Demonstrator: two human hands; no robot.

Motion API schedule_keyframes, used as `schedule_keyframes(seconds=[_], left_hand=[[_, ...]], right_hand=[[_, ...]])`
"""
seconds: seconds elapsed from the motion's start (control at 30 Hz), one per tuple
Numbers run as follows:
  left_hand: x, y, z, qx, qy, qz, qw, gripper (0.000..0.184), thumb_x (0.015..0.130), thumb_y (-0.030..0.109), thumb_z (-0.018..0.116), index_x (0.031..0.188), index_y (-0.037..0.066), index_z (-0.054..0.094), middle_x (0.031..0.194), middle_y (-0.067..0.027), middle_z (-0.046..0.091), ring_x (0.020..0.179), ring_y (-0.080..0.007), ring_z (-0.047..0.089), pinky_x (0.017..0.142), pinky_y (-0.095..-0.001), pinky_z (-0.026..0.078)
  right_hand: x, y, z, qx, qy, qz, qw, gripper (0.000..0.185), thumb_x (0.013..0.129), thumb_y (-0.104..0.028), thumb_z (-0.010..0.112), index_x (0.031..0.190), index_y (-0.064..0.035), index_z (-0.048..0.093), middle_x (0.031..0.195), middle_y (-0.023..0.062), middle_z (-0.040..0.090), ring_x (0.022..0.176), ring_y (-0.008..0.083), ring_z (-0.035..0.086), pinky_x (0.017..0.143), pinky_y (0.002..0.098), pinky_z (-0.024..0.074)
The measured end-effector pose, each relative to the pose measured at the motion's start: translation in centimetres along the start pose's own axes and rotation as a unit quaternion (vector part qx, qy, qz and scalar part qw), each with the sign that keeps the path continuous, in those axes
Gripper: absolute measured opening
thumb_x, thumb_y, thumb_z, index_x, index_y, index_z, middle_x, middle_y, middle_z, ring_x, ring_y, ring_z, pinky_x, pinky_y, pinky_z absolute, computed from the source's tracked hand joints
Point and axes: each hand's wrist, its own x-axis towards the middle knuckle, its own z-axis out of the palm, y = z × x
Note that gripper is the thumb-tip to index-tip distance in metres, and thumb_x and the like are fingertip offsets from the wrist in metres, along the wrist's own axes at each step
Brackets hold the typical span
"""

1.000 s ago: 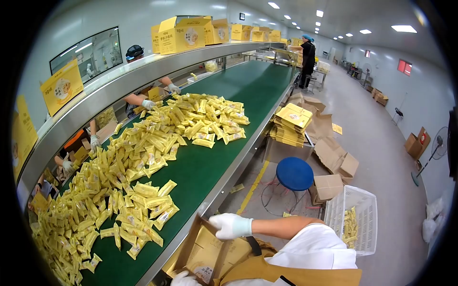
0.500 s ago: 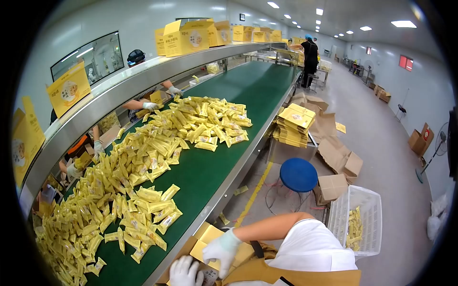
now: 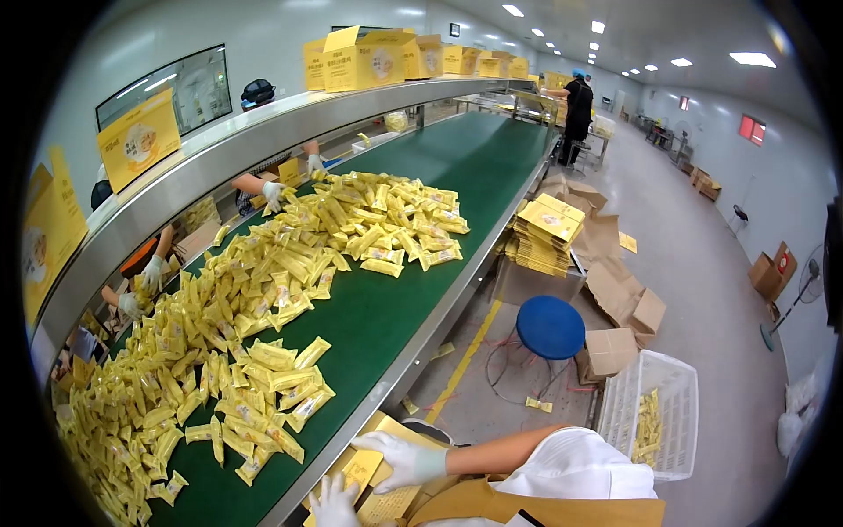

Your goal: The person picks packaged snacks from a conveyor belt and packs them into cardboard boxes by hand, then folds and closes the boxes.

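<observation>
At the bottom of the view, both of my hands wear white gloves. My right hand reaches over a yellow box, its fingers on the far edge. On the near side of the same box is my left hand, partly cut off by the frame edge, its fingers against the cardboard. Other yellow boxes lie under and beside my hands, in a brown carton whose rim is partly hidden. Close by, a green conveyor belt carries a large heap of yellow wrapped snack packets.
Gloved hands of other people work across the belt. Yellow cartons stand on the shelf above. To the right are a blue stool, stacked flat cartons, brown cardboard and a white crate with packets.
My right hand has moved slightly left and away from me, and a yellow box now shows between my hands. The co-workers' hands have shifted. A packet now shows on the floor below the stool.
</observation>
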Motion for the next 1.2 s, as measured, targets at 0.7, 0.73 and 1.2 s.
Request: schedule_keyframes(seconds=[0.7, 0.73, 1.2], left_hand=[[-1.8, -3.3, 9.1, -0.84, 0.187, -0.13, 0.493, 0.061, 0.097, 0.027, 0.057, 0.15, 0.002, 0.039, 0.148, -0.0187, 0.049, 0.131, -0.0348, 0.053, 0.111, -0.0463, 0.043], [-1.8, -2.4, 10.0, -0.866, 0.158, -0.149, 0.451, 0.063, 0.099, 0.035, 0.054, 0.15, 0.003, 0.038, 0.148, -0.0186, 0.049, 0.131, -0.0347, 0.053, 0.112, -0.0461, 0.043], [-3.2, -0.6, 17.9, -0.855, 0.18, -0.188, 0.45, 0.074, 0.104, 0.063, 0.028, 0.154, 0.009, 0.035, 0.148, -0.0113, 0.051, 0.131, -0.0297, 0.054, 0.11, -0.0452, 0.044]], right_hand=[[-0.6, 7.0, -1.1, 0.139, 0.11, 0.033, 0.984, 0.075, 0.103, -0.04, 0.052, 0.156, 0.0014, 0.019, 0.15, 0.0295, 0.043, 0.138, 0.0367, 0.047, 0.113, 0.0404, 0.0382], [-0.6, 6.8, -1.1, 0.097, 0.127, 0.089, 0.983, 0.077, 0.102, -0.039, 0.054, 0.157, 0.0005, 0.017, 0.149, 0.0315, 0.044, 0.136, 0.0396, 0.049, 0.111, 0.0412, 0.0396], [-2.0, -2.0, -5.1, -0.146, -0.004, 0.087, 0.985, 0.097, 0.092, -0.031, 0.064, 0.158, 0.0016, 0.001, 0.088, 0.0315, 0.069, 0.079, 0.0498, 0.067, 0.075, 0.0517, 0.0547]])
